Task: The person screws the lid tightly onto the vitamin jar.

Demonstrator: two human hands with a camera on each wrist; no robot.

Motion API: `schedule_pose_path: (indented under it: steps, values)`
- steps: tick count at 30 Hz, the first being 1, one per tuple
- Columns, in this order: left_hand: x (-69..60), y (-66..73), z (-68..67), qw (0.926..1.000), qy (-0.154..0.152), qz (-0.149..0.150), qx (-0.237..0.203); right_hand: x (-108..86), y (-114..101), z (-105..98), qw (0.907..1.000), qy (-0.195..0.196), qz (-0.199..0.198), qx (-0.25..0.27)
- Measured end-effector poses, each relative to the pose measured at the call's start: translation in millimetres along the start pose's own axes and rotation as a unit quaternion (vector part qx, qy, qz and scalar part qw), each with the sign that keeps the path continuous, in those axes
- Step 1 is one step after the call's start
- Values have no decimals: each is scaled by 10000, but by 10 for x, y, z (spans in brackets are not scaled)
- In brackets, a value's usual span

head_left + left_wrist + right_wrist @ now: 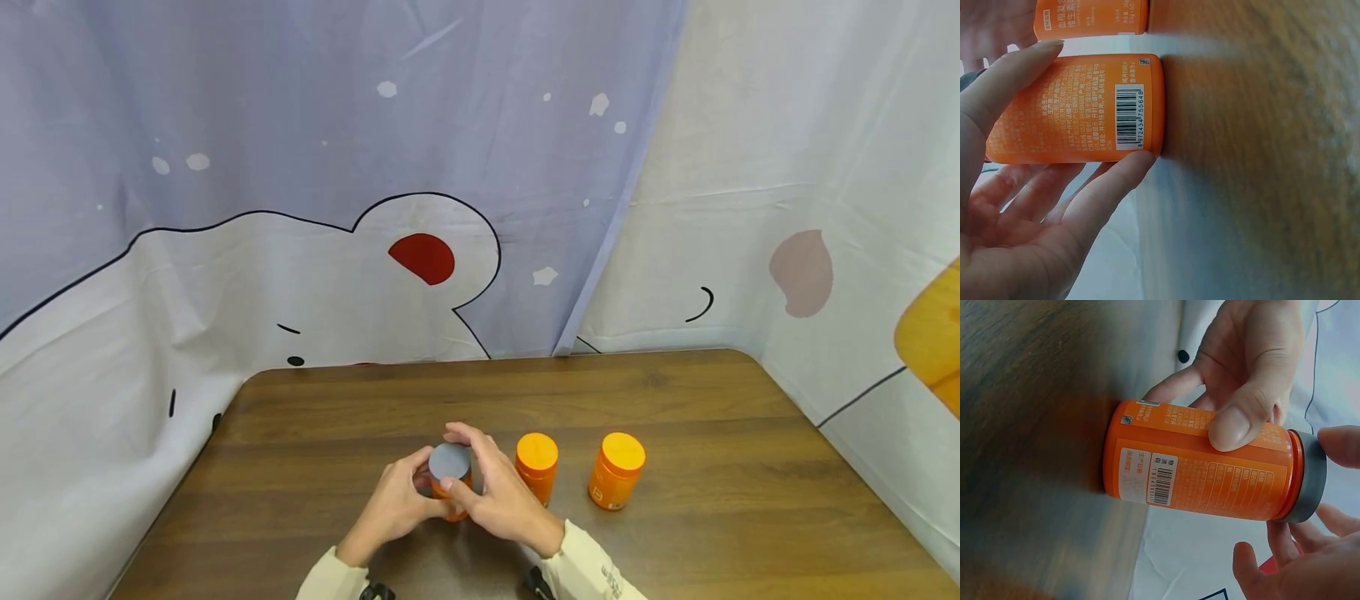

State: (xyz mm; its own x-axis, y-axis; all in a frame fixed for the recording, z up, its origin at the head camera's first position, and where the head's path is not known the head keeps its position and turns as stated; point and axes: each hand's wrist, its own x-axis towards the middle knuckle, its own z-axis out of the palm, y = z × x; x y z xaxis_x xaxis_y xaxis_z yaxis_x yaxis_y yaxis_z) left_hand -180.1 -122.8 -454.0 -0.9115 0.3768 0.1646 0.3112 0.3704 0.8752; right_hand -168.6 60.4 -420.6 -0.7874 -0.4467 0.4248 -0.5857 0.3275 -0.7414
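Note:
An orange plastic bottle [1079, 112] with a grey screw lid [450, 461] stands upright on the wooden table. My left hand [396, 505] grips its body, thumb on one side and fingers on the other. At the top, my right hand [504, 500] pinches the grey lid [1310, 478] between thumb and fingertips. Printed labels and a barcode cover the bottle's side in both wrist views. Just right of my right hand stands a second orange bottle [537, 458] with a yellow-orange lid, partly hidden by that hand.
A third orange bottle [617, 473] with a yellow-orange lid is farther right on the wooden table [712, 517]. Behind the table's far edge hangs a printed curtain [300, 283], which also runs along both sides.

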Motion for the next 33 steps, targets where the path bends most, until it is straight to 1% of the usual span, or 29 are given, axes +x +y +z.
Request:
schedule_pose_path:
  steps: [5, 10, 12, 15, 18, 23, 26, 29, 33]
  values:
    - [-7, 7, -3, 10000, -48, -41, -30, -1, -4, 15, 9995, 245, 100, -185]
    - [-15, 15, -7, 9999, -35, -98, -77, -2, 19, 38, 9979, 272, 22, -591]
    - [-16, 18, -5, 9999, -4, -115, -76, -5, 23, 41, 9977, 252, 81, -621]
    - [-17, 18, 0, 9999, 46, -146, -11, -9, 22, 45, 9982, 177, 255, -522]
    - [-18, 22, 1, 9998, 51, -177, 15, -8, 18, 40, 9989, 60, 266, -394]
    - [-13, 27, 0, 9998, 29, -193, -100, -3, 7, 4, 9997, -143, -78, -203]
    - [-7, 29, 3, 9999, 20, -156, -66, -3, 6, -21, 9995, -271, -130, -69]
    - [-2, 26, 7, 10000, 28, -50, 23, -3, 7, -38, 9992, -381, -137, -15]
    - [1, 26, 3, 10000, 12, -51, 42, -1, 14, -46, 9989, -436, -155, -2]
